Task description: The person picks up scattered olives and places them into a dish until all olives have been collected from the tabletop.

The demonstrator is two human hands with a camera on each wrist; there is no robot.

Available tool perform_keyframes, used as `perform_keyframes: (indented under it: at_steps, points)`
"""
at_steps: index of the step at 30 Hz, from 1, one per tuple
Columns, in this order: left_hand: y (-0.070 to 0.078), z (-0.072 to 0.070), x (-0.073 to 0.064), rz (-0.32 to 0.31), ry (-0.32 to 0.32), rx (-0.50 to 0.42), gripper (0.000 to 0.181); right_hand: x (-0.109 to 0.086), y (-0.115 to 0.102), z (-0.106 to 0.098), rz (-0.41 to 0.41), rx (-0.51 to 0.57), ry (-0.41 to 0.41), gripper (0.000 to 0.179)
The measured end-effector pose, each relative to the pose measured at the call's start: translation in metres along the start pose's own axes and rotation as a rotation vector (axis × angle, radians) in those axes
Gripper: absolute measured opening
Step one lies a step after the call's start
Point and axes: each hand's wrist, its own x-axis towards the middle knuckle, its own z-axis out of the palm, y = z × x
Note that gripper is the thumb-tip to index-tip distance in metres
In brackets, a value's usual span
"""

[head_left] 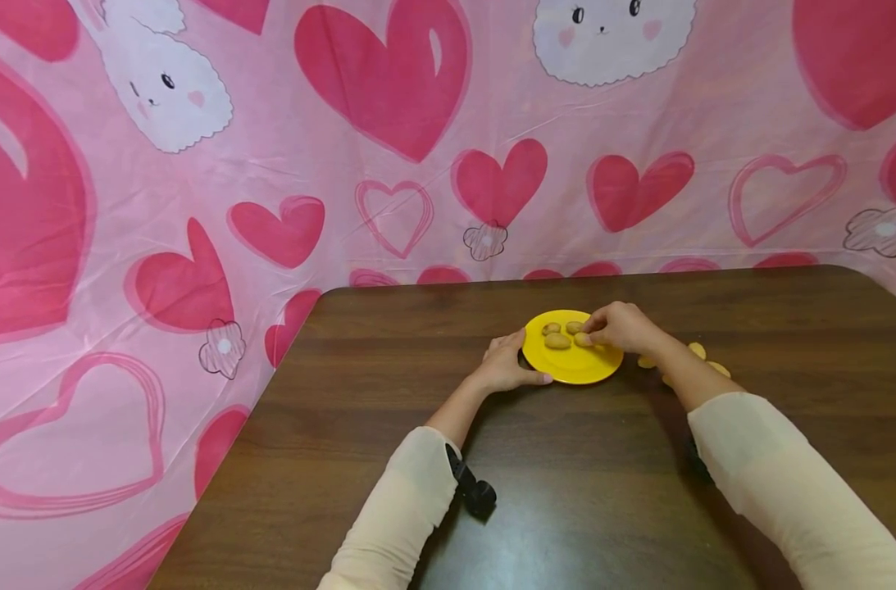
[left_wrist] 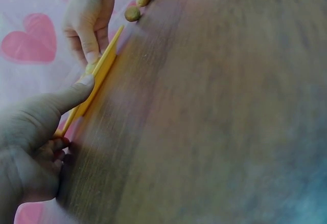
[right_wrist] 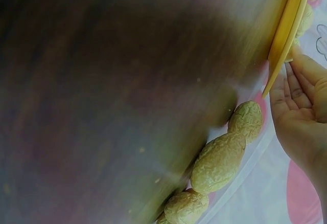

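A round yellow plate (head_left: 576, 370) sits toward the far side of the brown table. My left hand (head_left: 503, 365) grips its left edge; in the left wrist view the thumb (left_wrist: 77, 91) lies over the rim with fingers beneath. Several small potatoes (head_left: 557, 341) lie on the plate's far half. From the right, my right hand (head_left: 626, 329) reaches over the plate and pinches one small potato (head_left: 582, 339) between thumb and fingertips, close over the plate. In the right wrist view the plate's rim (right_wrist: 288, 35) partly hides that potato.
More small potatoes (head_left: 697, 351) lie on the table (head_left: 388, 369) just right of the plate, partly hidden by the right forearm. They show large as wrinkled tan potatoes (right_wrist: 219, 162) in the right wrist view. A pink heart-patterned cloth (head_left: 418, 213) hangs behind the table.
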Motion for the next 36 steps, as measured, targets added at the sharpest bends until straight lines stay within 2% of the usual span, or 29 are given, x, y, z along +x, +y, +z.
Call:
perform_keyframes:
  at_steps: [14,20,24,30,36]
  points:
    - [0.000,0.000,0.000,-0.009,-0.003,0.004,0.093,0.000,-0.001,0.000,0.011,0.012,-0.002,0.025]
    - [0.000,0.001,0.001,-0.006,-0.004,0.029,0.094,-0.003,-0.002,-0.005,0.040,0.052,-0.017,0.030]
    - [-0.001,0.002,0.002,-0.005,-0.006,0.032,0.094,-0.006,-0.002,-0.012,0.030,0.041,0.009,0.029]
    - [-0.001,0.002,0.002,-0.009,-0.003,0.023,0.096,-0.018,0.004,-0.029,0.009,0.024,0.051,0.029]
    - [-0.001,0.001,0.002,-0.010,-0.001,0.016,0.095,-0.040,0.024,-0.043,0.052,0.037,0.069,0.039]
